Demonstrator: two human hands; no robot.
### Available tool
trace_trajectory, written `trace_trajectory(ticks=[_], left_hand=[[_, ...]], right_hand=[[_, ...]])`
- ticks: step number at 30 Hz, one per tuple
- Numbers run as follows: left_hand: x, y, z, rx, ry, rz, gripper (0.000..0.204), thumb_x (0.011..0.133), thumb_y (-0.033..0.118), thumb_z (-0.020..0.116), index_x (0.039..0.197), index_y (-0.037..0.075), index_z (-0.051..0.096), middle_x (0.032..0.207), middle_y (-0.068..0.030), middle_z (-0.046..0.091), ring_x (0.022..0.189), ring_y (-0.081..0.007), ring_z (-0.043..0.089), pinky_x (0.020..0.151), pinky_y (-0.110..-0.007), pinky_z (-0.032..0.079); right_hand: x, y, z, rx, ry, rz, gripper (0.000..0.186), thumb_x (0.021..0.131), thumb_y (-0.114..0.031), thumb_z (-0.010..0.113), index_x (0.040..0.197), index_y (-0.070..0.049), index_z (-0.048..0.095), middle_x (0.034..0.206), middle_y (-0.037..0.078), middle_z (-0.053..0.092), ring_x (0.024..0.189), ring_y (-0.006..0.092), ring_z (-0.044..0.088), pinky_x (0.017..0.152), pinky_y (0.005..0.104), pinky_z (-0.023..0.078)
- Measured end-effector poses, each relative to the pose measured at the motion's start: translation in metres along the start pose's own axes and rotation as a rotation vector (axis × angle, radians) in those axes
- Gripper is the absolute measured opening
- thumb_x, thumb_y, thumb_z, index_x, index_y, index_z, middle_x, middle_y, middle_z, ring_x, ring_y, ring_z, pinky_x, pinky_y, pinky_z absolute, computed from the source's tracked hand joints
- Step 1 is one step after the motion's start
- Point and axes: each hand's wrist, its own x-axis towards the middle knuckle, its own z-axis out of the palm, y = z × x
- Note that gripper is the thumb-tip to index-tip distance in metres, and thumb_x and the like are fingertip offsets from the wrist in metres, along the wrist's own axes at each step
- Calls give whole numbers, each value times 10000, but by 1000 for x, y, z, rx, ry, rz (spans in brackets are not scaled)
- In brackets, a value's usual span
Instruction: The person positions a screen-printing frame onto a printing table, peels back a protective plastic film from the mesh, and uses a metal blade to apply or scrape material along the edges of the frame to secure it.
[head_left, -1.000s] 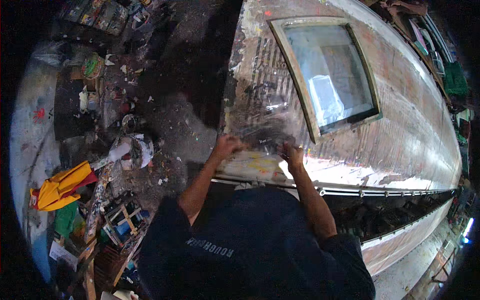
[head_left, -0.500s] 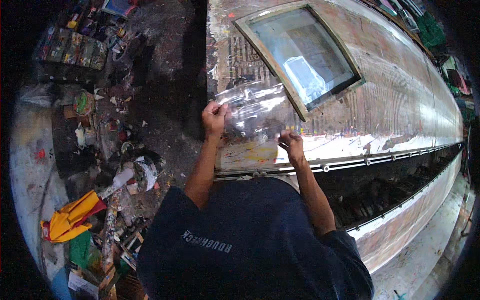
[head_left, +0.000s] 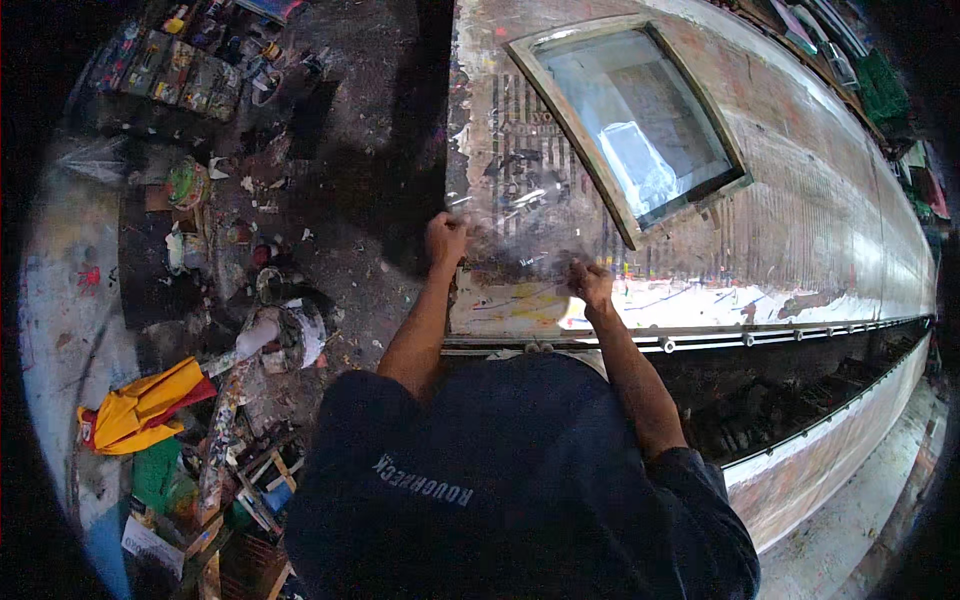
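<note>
Item: my left hand (head_left: 447, 240), thumb and fingertips pinched together on the left edge of a clear sheet; tips slightly blurred.

Item: my right hand (head_left: 592, 285), fingers curled, thumb and forefinger pinching the same sheet at its near right corner.

Item: clear sheet (head_left: 530, 215), 1, thin, glossy, spanning the space between my 2 sets of fingertips and reaching beyond them; white glints on it. Whether it touches the surface beneath, I cannot tell.

Item: tabletop (head_left: 800, 235), long, worn, paint-stained, dark-striped, under my fingers and far off to their right.

Item: framed screen (head_left: 640, 130), 1, pale wooden border, bluish panel, lying on the tabletop; nearest corner just beyond my right fingers.

Item: rail (head_left: 708, 341) with white round knobs, on my side of the right fingers, running away rightward.

Item: dark shirt (head_left: 480, 450), mine, behind both sets of fingers.

Item: white bucket (head_left: 305, 335), smeared, on the floor, left of my left fingers and nearer me.

Item: yellow and dark red cloth (head_left: 145, 410), well left of those fingers.

Item: green bundle (head_left: 883, 95), far right, beyond my right fingers.
</note>
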Motion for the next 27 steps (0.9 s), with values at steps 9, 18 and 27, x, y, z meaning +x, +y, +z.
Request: trace_trajectory(ticks=[9, 18, 27], left_hand=[[34, 41, -2, -27, -59, 337, 355, 816, 311, 885, 957, 25, 730, 829, -113, 732, 792, -240, 721, 718, -393, 548], [58, 68, 16, 152, -234, 441, 213, 868, 262, 807, 933, 67, 751, 890, -206, 733, 891, -442, 712, 753, -518, 553], [59, 64, 16, 163, -206, 534, 204, 896, 208, 738, 972, 19, 758, 873, -233, 722, 831, -446, 711, 721, -488, 550]], right_hand=[[7, 15, -14, -95, 27, 26, 332, 907, -304, 856, 934, 1, 725, 798, 75, 706, 694, 183, 704, 629, 328, 615], [9, 14, -10, -123, 82, 59, 322, 890, -280, 870, 998, -6, 741, 890, 90, 763, 706, 184, 722, 618, 331, 635], [8, 15, -2, -87, 186, 53, 271, 885, -229, 876, 842, -3, 732, 716, 62, 663, 617, 162, 657, 538, 337, 601]])
